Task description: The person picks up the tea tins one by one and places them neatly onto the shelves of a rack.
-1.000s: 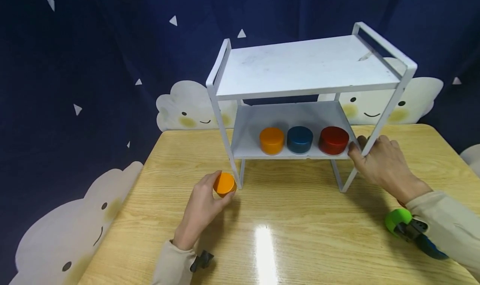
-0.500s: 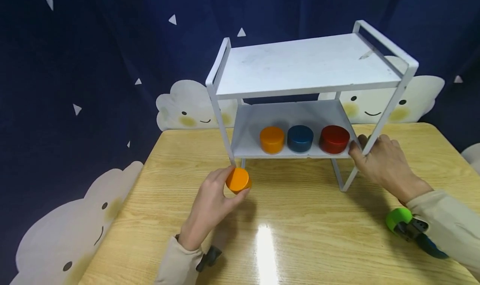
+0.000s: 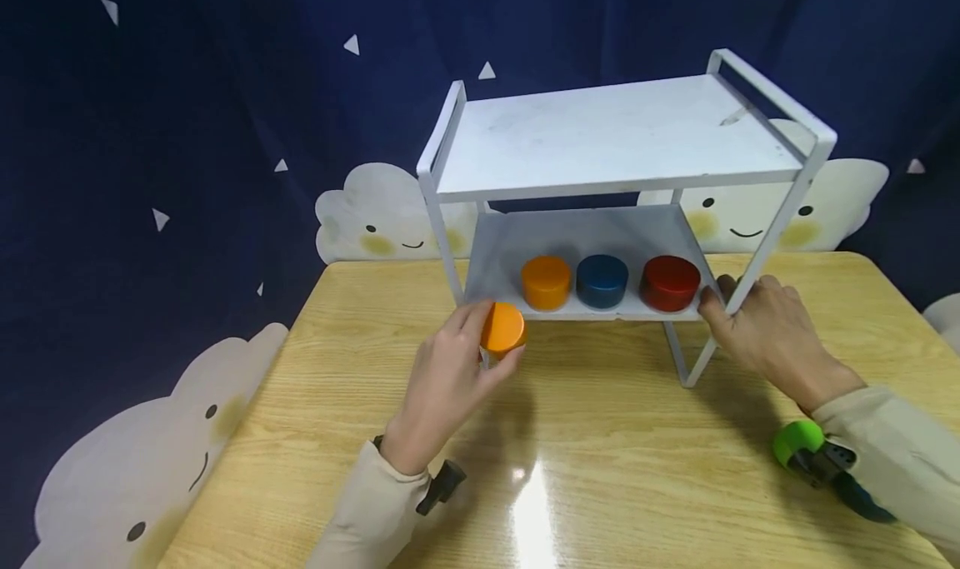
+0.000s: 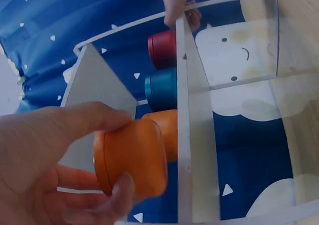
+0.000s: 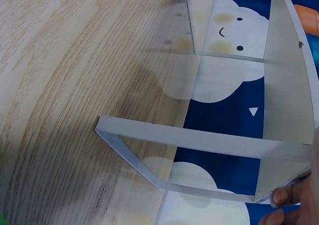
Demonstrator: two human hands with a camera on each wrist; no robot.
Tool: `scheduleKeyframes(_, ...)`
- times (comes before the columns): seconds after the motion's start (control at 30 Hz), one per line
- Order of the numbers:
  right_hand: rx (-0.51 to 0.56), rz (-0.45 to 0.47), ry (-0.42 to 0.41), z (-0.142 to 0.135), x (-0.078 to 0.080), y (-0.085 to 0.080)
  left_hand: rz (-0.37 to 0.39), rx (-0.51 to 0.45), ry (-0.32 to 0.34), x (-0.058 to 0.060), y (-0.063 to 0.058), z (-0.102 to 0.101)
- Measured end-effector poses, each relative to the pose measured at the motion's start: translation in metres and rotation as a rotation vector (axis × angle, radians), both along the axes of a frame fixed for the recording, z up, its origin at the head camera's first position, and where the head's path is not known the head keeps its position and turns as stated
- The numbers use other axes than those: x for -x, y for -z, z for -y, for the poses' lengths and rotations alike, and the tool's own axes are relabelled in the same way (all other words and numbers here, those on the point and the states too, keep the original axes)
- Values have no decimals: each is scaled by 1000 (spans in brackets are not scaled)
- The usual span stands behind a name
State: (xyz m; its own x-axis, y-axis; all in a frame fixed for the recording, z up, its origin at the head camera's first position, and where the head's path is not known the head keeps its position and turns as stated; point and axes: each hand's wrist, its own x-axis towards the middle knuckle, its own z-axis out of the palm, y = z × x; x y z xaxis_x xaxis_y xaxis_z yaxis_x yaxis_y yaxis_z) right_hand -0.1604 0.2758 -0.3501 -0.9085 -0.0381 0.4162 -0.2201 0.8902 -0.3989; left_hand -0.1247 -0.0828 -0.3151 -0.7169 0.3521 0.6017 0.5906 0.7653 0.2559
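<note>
My left hand (image 3: 450, 377) pinches a small orange round tin (image 3: 504, 327) between thumb and fingers. It is at the lower shelf's front left corner, above the table. Three lidded tins stand in a row on the lower shelf (image 3: 502, 244) of a white two-tier rack (image 3: 615, 136): a second orange tin (image 3: 546, 283), a blue tin (image 3: 602, 282) and a red tin (image 3: 670, 283). In the left wrist view, the held tin (image 4: 133, 158) partly overlaps the standing orange tin (image 4: 168, 133). At the rack's right side, my right hand (image 3: 768, 327) grips the shelf edge by the front leg.
A green round object (image 3: 797, 442) and a dark blue object (image 3: 862, 498) lie on the wooden table (image 3: 600, 436), partly hidden by the right sleeve and wrist camera. Behind the table hangs a dark blue curtain (image 3: 225, 94) with white clouds.
My left hand has carried the orange tin right and up from beside the rack's front left leg to the lower shelf's edge. The right hand keeps its hold on the rack.
</note>
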Motion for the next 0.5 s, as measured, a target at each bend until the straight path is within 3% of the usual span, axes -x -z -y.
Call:
scheduleKeyframes(0.23,-1,38,1,0,-1,1,-55,53,-76,6,-5,-12)
scheduleKeyframes(0.5,1,66,6,1,-1,1,4,89,-210,15,-9,-26)
